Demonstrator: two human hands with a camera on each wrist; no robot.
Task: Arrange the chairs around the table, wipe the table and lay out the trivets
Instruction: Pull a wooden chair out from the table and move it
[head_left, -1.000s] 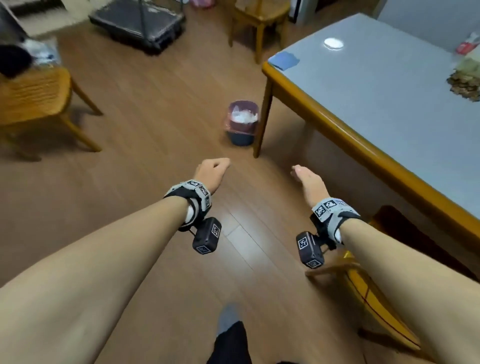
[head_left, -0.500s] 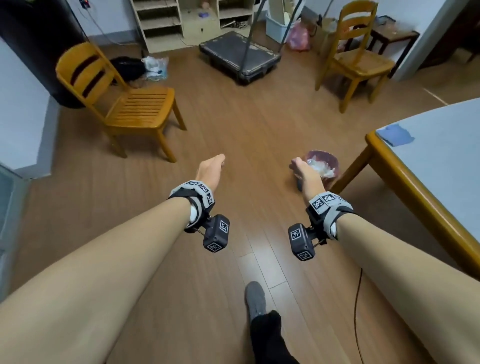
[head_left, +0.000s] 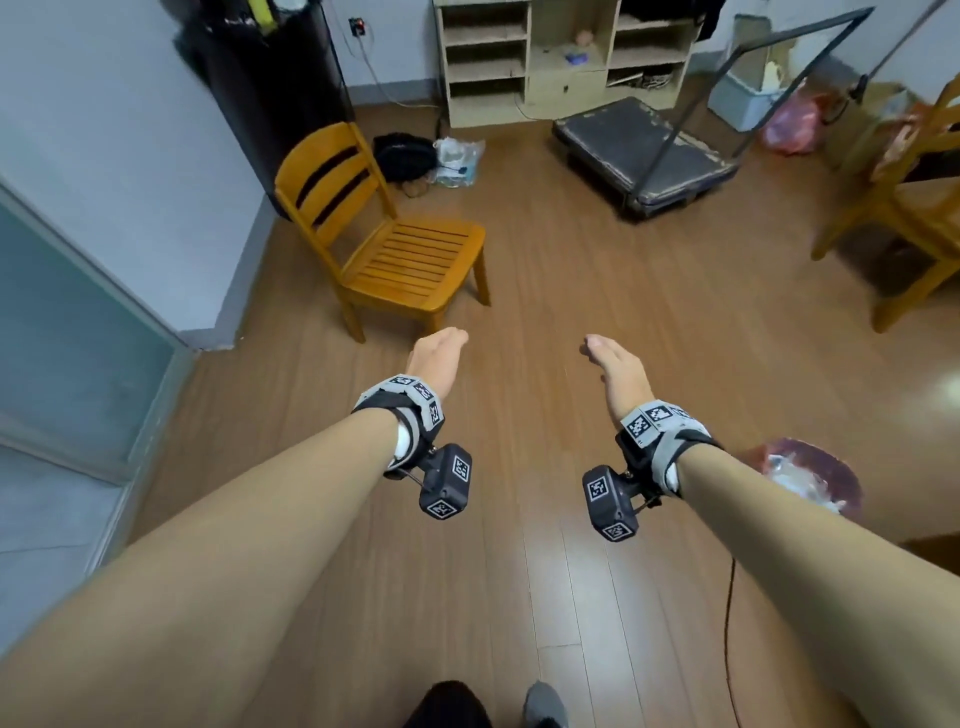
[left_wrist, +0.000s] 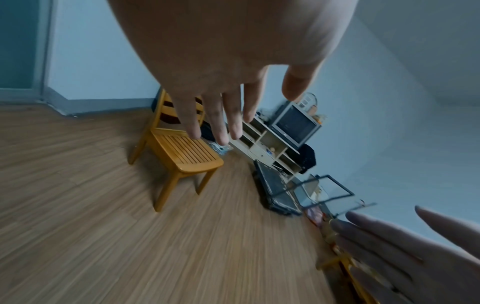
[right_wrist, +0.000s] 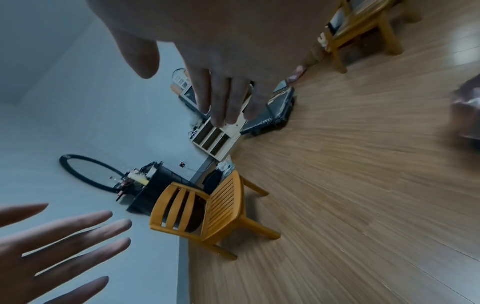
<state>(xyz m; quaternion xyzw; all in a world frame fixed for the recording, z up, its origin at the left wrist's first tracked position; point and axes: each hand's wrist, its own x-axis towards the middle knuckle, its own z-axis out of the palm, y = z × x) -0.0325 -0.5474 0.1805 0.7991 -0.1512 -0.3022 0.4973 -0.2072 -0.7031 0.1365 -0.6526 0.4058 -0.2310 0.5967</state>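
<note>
A yellow wooden chair (head_left: 400, 244) with a slatted seat stands by the grey wall ahead on the left, empty. The same chair (left_wrist: 182, 150) shows past my left fingers, and again (right_wrist: 207, 209) low in the right wrist view. A second wooden chair (head_left: 914, 197) stands at the right edge. My left hand (head_left: 439, 353) and right hand (head_left: 610, 364) reach forward over the bare floor, a short way in front of the first chair, touching nothing. Both hands have straight, spread fingers (left_wrist: 218, 121) (right_wrist: 223, 100) and hold nothing. The table is out of view.
A flat trolley (head_left: 644, 150) with a metal handle lies on the floor ahead. A beige shelf unit (head_left: 566, 57) stands against the back wall. A pink waste bin (head_left: 810, 478) sits beside my right forearm. A glass door (head_left: 67, 343) is at the left. A cable (head_left: 732, 639) trails on the floor.
My view has swung left, away from the table, which has left the frame. The chair by the wall is now closer and nearer the centre. Both hands have uncurled.
</note>
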